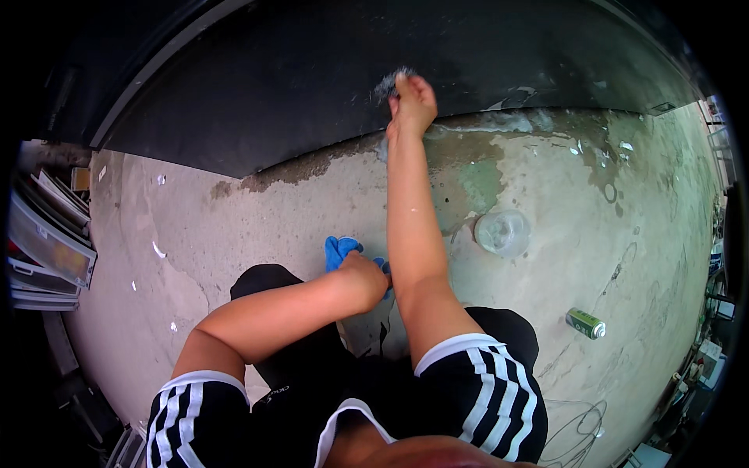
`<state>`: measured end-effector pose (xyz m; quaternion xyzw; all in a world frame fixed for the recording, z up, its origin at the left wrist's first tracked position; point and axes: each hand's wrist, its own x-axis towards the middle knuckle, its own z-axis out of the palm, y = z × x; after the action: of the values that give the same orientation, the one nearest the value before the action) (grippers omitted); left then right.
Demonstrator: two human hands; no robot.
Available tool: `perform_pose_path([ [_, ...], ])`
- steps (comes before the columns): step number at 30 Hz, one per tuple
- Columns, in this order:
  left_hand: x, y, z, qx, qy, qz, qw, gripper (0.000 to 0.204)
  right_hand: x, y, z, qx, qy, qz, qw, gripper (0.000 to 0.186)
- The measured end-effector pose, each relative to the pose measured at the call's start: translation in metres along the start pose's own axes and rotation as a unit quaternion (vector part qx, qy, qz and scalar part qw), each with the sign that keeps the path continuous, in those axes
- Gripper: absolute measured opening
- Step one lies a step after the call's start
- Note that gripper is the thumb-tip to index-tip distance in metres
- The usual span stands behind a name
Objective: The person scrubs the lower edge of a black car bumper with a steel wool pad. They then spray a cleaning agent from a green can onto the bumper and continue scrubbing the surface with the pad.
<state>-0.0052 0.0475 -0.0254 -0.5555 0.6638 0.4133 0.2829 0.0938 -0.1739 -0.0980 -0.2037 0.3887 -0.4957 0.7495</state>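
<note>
My right hand (414, 108) is reached out far ahead, its fingers closed on a silvery wire scouring pad (388, 84). The pad rests against a large black panel (312, 86), where pale suds or scraps show around it. Close to my knees, my left hand (363, 278) is wrapped round a bunched blue cloth (337, 251). Part of that cloth is hidden behind the hand and my right forearm.
On the concrete floor (195, 226), a clear plastic tub (503, 233) stands right of my right forearm. A green can (585, 323) lies farther right, with a coiled cable (581, 437) below it. Wet patches and foam (499, 122) line the panel's lower edge. Stacked panels (51, 234) stand at left.
</note>
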Motion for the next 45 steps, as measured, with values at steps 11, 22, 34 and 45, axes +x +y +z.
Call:
perform_pose_path([
  [11, -0.009, -0.003, 0.004, -0.013, 0.021, 0.015, 1.000, 0.045, 0.001, -0.004, 0.003, -0.043, -0.017, -0.100, 0.994, 0.015],
  [22, -0.010, -0.007, 0.010, -0.027, 0.012, 0.009, 1.000, 0.046, -0.001, -0.012, 0.011, -0.011, -0.037, -0.143, 0.989, 0.026],
  [34, -0.012, -0.007, 0.000, -0.035, 0.007, 0.015, 0.999, 0.045, 0.011, -0.013, 0.007, 0.000, -0.078, -0.109, 0.991, 0.027],
  [45, -0.015, -0.003, -0.005, -0.025, 0.005, 0.024, 0.999, 0.045, -0.011, 0.009, 0.018, -0.038, -0.082, -0.159, 0.983, 0.016],
])
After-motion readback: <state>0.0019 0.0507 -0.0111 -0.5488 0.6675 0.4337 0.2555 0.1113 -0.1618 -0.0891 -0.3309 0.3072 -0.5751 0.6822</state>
